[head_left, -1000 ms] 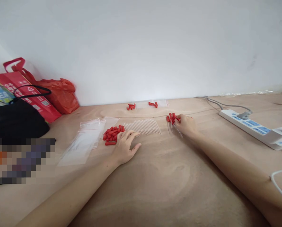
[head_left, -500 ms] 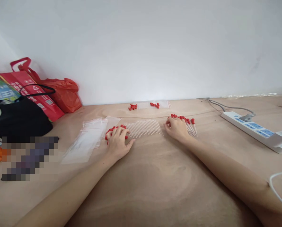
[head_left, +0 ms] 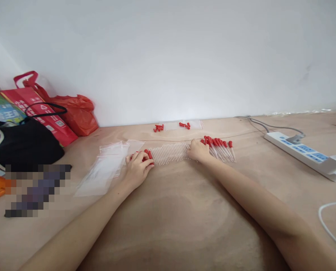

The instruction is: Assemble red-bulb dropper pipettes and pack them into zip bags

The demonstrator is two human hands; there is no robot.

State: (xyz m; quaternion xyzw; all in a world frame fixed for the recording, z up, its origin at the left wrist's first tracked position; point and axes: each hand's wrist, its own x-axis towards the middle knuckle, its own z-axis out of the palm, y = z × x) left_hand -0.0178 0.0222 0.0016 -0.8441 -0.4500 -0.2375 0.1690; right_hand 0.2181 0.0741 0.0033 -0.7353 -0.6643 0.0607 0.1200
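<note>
Now, left hand (head_left: 138, 165): curling over your rounded dropper bulbs (head_left: 150, 154); pinch unclear
Right hand (head_left: 198, 150): curling by slender clear tubes (head_left: 169, 153); grip hidden

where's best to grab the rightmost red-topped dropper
Probably pinch the dropper by its red bulb, coming from the right: the bulb is its thickest part and points toward the wall, the tube is thinner, and the other droppers lie on its left.

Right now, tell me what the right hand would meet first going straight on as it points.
The right hand would likely meet the row of pale tubes first, at its right end; contact is hard to judge.
</note>
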